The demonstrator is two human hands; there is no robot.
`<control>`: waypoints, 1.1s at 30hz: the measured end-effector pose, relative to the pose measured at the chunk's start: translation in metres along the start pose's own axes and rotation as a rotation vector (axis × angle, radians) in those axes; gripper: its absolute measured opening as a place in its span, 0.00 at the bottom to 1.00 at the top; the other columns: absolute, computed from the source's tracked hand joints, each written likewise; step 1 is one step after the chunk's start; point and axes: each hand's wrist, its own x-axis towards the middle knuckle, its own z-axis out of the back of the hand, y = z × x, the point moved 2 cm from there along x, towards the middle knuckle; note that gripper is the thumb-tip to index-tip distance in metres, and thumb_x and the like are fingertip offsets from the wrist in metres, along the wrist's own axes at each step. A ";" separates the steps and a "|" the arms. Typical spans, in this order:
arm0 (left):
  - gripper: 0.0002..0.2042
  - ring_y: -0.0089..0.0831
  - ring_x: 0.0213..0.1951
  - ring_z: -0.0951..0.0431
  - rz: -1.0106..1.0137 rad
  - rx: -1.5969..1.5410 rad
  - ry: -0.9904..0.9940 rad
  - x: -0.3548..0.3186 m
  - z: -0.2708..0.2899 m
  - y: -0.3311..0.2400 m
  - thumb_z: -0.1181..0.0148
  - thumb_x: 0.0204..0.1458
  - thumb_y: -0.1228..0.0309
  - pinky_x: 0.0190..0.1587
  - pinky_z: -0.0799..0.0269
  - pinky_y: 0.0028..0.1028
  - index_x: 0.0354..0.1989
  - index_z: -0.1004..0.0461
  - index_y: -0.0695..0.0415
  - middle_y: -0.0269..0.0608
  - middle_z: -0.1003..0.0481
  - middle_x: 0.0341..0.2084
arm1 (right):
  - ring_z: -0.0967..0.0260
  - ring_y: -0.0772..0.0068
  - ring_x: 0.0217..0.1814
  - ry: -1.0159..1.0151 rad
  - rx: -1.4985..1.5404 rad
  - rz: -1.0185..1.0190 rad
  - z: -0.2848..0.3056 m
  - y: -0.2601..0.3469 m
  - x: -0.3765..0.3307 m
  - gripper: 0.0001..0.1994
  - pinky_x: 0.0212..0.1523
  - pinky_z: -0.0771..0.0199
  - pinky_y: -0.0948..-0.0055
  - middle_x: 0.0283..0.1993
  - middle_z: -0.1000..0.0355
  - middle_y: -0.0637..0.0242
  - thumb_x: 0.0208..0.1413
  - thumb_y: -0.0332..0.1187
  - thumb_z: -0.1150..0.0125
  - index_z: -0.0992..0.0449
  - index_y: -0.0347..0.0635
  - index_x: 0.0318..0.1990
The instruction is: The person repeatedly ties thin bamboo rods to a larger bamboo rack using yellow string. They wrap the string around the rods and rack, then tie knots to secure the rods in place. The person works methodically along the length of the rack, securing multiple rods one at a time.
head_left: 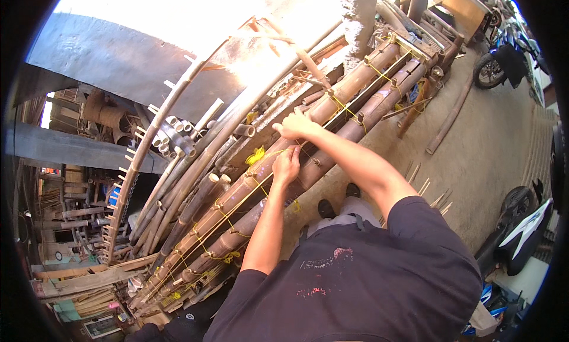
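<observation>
Two thick brown bamboo poles lie side by side at a slant before me, a far pole and a near pole. Yellow cord is tied around them at several places and runs along them. My left hand is pinched closed on the cord over the middle of the poles. Just beyond it, my right hand is closed above the far pole, its fingers partly hidden; what it grips is unclear. A loose bright yellow bundle of cord sits beside the far pole, left of my hands.
Stacked bamboo poles and a curved rack with pegs stand on the left. A concrete post rises beyond the poles. Motorcycles, one with a black wheel, stand right. A loose bamboo piece lies on the floor.
</observation>
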 end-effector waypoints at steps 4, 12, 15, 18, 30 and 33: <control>0.17 0.55 0.43 0.21 -0.050 -0.317 -0.006 -0.004 -0.014 0.066 0.55 0.65 0.53 0.45 0.28 0.48 0.49 0.22 0.48 0.55 0.20 0.37 | 0.43 0.75 0.26 0.094 1.051 0.098 0.021 0.045 -0.047 0.22 0.29 0.37 0.63 0.24 0.34 0.64 0.67 0.48 0.52 0.26 0.36 0.33; 0.10 0.19 0.27 0.27 -0.054 -0.512 -0.242 0.029 0.024 -0.034 0.47 0.64 0.71 0.31 0.32 0.22 0.37 0.21 0.63 0.31 0.25 0.21 | 0.30 0.47 0.26 -0.023 0.583 0.170 -0.071 0.010 -0.181 0.21 0.31 0.31 0.54 0.21 0.31 0.49 0.63 0.42 0.45 0.26 0.36 0.21; 0.13 0.17 0.27 0.28 -0.072 -0.608 -0.365 0.087 0.061 -0.039 0.50 0.66 0.68 0.29 0.34 0.21 0.41 0.21 0.65 0.33 0.23 0.25 | 0.29 0.56 0.25 -0.142 0.730 0.107 -0.069 0.004 -0.187 0.19 0.31 0.30 0.60 0.22 0.29 0.54 0.64 0.41 0.45 0.26 0.35 0.25; 0.15 0.40 0.34 0.20 -0.012 -0.117 -0.413 0.125 0.013 0.047 0.49 0.64 0.62 0.40 0.28 0.36 0.43 0.21 0.60 0.45 0.19 0.33 | 0.27 0.72 0.41 -0.479 1.502 -0.144 -0.111 -0.026 -0.212 0.17 0.43 0.26 0.67 0.37 0.24 0.66 0.68 0.45 0.48 0.25 0.39 0.37; 0.15 0.58 0.45 0.21 0.062 0.265 0.096 -0.056 0.126 0.117 0.52 0.61 0.65 0.49 0.27 0.48 0.42 0.22 0.64 0.63 0.22 0.39 | 0.27 0.74 0.44 -0.630 2.189 -0.653 -0.213 0.145 -0.161 0.13 0.45 0.28 0.71 0.40 0.24 0.69 0.69 0.44 0.52 0.25 0.47 0.44; 0.16 0.56 0.49 0.23 0.062 0.106 0.126 -0.104 0.092 0.125 0.51 0.61 0.66 0.52 0.28 0.45 0.53 0.26 0.60 0.60 0.22 0.43 | 0.33 0.77 0.35 -0.882 1.910 -0.189 -0.162 0.205 -0.098 0.11 0.43 0.32 0.73 0.32 0.31 0.69 0.69 0.37 0.54 0.29 0.45 0.36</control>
